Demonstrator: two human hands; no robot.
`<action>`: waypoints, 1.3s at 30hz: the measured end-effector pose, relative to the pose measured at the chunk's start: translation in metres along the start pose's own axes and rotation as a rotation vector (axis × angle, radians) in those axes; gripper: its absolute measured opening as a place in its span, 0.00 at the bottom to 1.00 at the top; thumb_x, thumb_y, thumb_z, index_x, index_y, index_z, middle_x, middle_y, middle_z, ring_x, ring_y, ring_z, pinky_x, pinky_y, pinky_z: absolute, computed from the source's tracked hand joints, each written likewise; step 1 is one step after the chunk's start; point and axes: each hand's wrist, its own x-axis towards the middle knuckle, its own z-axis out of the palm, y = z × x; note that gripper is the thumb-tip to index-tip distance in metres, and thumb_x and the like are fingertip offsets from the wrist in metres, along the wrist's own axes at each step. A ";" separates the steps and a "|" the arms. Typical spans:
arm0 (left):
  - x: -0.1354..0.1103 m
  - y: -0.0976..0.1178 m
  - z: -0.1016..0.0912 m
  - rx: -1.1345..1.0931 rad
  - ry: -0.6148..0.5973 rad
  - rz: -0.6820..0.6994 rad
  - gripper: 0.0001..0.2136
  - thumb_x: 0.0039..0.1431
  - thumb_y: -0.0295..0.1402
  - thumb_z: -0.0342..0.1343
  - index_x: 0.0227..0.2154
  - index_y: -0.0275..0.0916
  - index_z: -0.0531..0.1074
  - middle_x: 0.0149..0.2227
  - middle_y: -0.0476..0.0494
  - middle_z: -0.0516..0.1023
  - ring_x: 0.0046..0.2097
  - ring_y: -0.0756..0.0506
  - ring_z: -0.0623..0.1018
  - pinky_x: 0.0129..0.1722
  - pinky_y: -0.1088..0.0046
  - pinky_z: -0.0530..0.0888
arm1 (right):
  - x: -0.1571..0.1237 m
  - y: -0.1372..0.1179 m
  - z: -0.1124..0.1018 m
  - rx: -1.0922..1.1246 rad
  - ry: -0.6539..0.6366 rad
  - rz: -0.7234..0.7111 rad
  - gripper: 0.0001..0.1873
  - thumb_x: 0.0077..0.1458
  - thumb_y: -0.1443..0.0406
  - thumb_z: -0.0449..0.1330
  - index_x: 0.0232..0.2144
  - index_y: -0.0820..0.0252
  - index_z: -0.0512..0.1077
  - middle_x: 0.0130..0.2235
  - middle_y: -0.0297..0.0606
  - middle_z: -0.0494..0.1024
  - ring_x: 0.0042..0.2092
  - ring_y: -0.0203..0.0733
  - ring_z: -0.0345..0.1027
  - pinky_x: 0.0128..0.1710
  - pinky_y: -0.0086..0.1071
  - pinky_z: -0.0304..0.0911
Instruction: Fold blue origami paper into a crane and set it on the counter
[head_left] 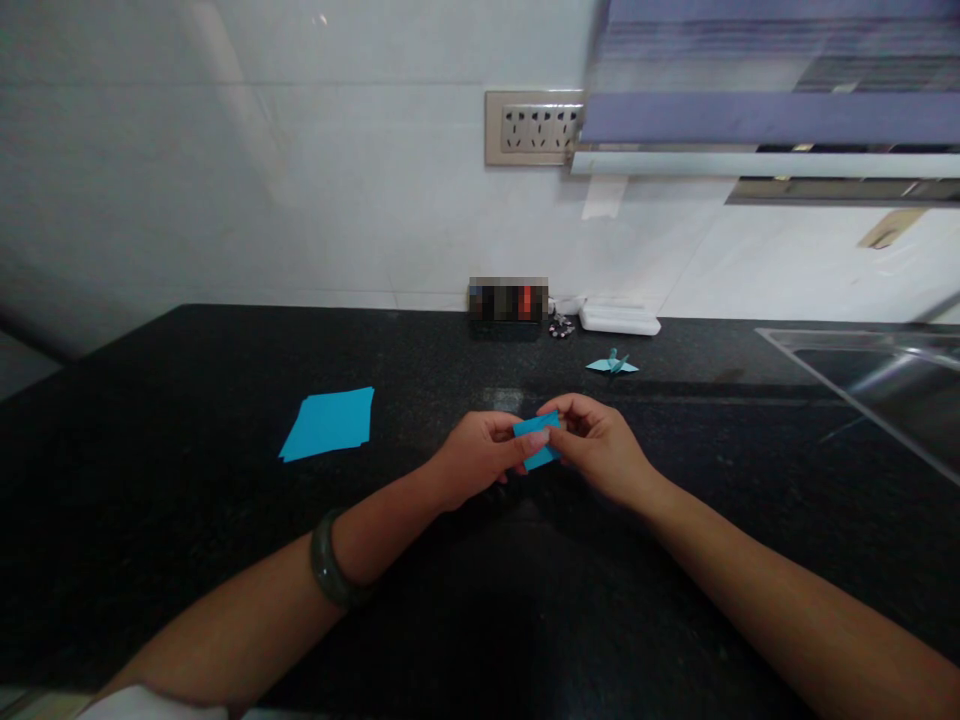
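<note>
A small folded piece of blue paper (541,456) is held up between both hands, just above the dark countertop. My left hand (484,450) grips its left side, with the thumb lying across the front face. On the right side, my right hand (596,440) pinches the upper edge and corner between thumb and fingers. The fingertips behind the paper are partly hidden. To the left lies a stack of flat blue paper sheets (330,423). A folded light-blue paper crane (613,365) rests on the counter beyond my right hand.
The black speckled countertop (187,400) runs back to a pale tiled wall. Against it are a pixelated box (508,300), a beaded item (560,326) and a white object (619,318). A metal sink (885,385) is at the right. A socket panel (534,128) and purple blind (765,80) are above.
</note>
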 end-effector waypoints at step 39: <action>-0.001 0.004 0.003 -0.011 0.074 -0.040 0.15 0.46 0.43 0.56 0.29 0.33 0.75 0.26 0.44 0.74 0.27 0.51 0.69 0.27 0.75 0.67 | -0.006 -0.008 0.002 -0.215 -0.012 -0.191 0.15 0.50 0.66 0.56 0.42 0.56 0.71 0.31 0.36 0.69 0.33 0.36 0.64 0.32 0.31 0.61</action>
